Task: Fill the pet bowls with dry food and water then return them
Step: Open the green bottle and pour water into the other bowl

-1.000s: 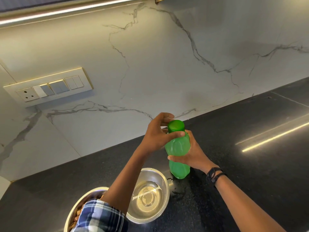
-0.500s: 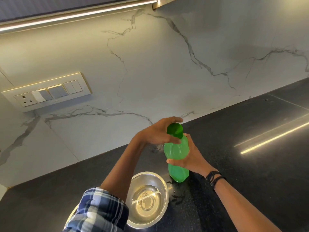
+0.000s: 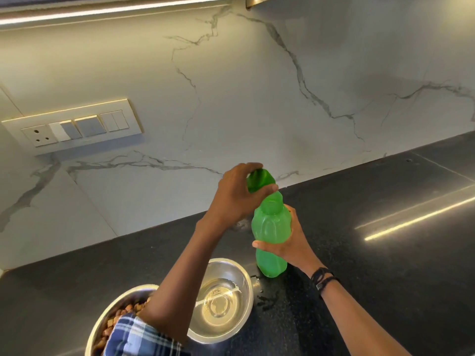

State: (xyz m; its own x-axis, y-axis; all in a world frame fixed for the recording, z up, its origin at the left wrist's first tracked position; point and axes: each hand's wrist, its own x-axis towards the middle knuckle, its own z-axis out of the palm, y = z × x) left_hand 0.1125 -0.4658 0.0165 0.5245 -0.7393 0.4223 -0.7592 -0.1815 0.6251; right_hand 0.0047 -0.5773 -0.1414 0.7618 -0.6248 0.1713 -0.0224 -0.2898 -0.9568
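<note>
Since a moment ago, your left hand [image 3: 235, 199] is still turning on the cap [image 3: 259, 179], fingers [image 3: 270, 188] curled around it, while your right hand [image 3: 291, 240] is gripping the green bottle [image 3: 270, 235] upright on the black table [image 3: 385, 253], just beside the water bowl [image 3: 221, 299] and the food bowl [image 3: 113, 325].

- a white marble-look wall [image 3: 257, 93] with grey veins runs behind the table.
- a cream switch panel [image 3: 73, 127] is set into the wall at the left, with a round-pin socket [image 3: 39, 134] at its left end and rocker switches to the right of it.
- a lit strip light [image 3: 108, 10] runs along the top edge, under a cabinet.
- the black speckled table [image 3: 385, 265] shows a bright streak of reflected light [image 3: 421, 217] at the right and a seam line near the far right corner.
</note>
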